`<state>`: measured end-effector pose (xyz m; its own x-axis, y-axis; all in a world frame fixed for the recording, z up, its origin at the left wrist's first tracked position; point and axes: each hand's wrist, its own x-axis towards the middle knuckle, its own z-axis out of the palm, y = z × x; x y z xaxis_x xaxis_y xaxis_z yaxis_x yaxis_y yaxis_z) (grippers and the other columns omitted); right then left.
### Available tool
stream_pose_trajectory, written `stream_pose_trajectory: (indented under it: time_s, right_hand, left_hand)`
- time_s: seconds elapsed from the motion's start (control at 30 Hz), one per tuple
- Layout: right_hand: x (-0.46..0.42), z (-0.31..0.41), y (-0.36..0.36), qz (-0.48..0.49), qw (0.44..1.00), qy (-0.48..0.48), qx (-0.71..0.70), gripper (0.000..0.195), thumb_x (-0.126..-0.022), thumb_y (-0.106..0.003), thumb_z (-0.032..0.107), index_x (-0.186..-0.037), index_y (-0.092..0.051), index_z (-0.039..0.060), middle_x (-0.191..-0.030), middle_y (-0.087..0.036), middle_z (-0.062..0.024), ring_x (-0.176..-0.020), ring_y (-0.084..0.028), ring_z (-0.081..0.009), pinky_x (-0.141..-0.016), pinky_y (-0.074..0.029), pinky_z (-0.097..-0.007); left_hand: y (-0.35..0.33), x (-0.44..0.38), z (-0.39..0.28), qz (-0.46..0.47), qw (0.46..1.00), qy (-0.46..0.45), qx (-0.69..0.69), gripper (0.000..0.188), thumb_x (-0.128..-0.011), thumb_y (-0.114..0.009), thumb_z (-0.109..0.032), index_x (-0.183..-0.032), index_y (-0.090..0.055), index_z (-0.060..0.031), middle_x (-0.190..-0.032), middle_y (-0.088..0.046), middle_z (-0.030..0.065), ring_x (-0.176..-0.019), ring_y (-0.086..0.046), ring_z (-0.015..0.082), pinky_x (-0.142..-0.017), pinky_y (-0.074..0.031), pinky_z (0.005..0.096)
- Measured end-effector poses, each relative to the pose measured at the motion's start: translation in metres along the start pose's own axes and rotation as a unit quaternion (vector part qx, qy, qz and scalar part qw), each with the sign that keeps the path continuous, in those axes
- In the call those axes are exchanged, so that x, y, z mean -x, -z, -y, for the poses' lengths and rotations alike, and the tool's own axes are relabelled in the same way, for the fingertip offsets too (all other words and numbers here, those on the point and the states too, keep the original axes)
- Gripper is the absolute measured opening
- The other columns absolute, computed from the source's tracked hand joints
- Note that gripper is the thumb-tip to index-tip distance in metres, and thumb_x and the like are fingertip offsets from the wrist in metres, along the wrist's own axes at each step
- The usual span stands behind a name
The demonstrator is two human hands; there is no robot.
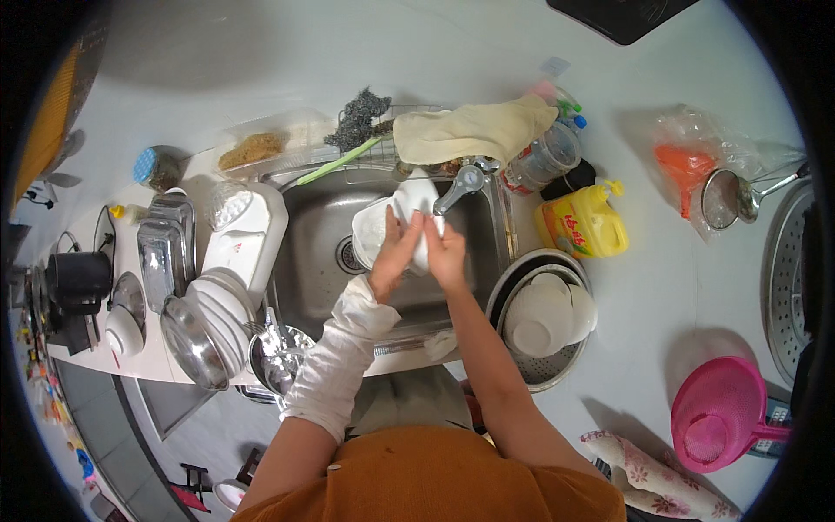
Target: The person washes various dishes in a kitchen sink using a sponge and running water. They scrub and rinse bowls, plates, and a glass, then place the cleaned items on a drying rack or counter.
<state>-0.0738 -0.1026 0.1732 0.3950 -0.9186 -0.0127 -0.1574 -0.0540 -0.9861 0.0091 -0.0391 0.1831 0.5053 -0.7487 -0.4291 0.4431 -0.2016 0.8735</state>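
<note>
Over the steel sink (306,261), just below the faucet (460,189), a white dish (417,192) is gripped by both hands. My left hand (396,251) holds its left side, the thumb pointing up along it. My right hand (445,251) grips the right edge, close to the other thumb. Another white dish or bowl (370,231) sits just behind and left of my left hand, near the drain (349,256). Part of the held dish is hidden by my fingers. A white sleeve covers my left forearm.
Stacked plates (218,313), a metal bowl (196,342) and a pot with utensils (280,349) stand left. A steel colander with white bowls (538,320) and a yellow detergent bottle (577,222) are right. A cloth (473,130) hangs behind the faucet. A pink strainer (717,411) lies far right.
</note>
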Motion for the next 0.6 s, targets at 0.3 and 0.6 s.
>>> stream_pose_trajectory:
  time_s: [0.3, 0.6]
  right_hand:
    - [0.013, -0.027, 0.003, 0.239, 0.909, 0.259, 0.221, 0.041, -0.08, -0.058, 0.017, -0.121, -0.053, 0.0116, -0.114, -0.053, -0.0148, -0.103, -0.049, -0.0328, -0.09, -0.041, -0.0398]
    - [-0.014, -0.002, -0.035, 0.227, 0.92, 0.281, 0.152, 0.035, -0.076, -0.054, 0.0, -0.11, -0.06, 0.0067, -0.114, -0.058, -0.0151, -0.104, -0.055, -0.0322, -0.087, -0.045, -0.0389]
  left_hand:
    - [0.054, -0.005, 0.013, -0.093, 0.959, 0.087, 0.252, 0.033, -0.088, -0.048, -0.014, -0.119, -0.047, -0.0046, -0.102, -0.059, 0.009, -0.091, -0.059, 0.0216, -0.074, -0.05, 0.0344]
    - [0.046, 0.016, -0.015, -0.103, 0.99, 0.078, 0.05, 0.055, -0.092, -0.036, -0.054, -0.112, -0.053, -0.0059, -0.087, -0.058, 0.004, -0.072, -0.055, 0.0145, -0.054, -0.047, 0.0275]
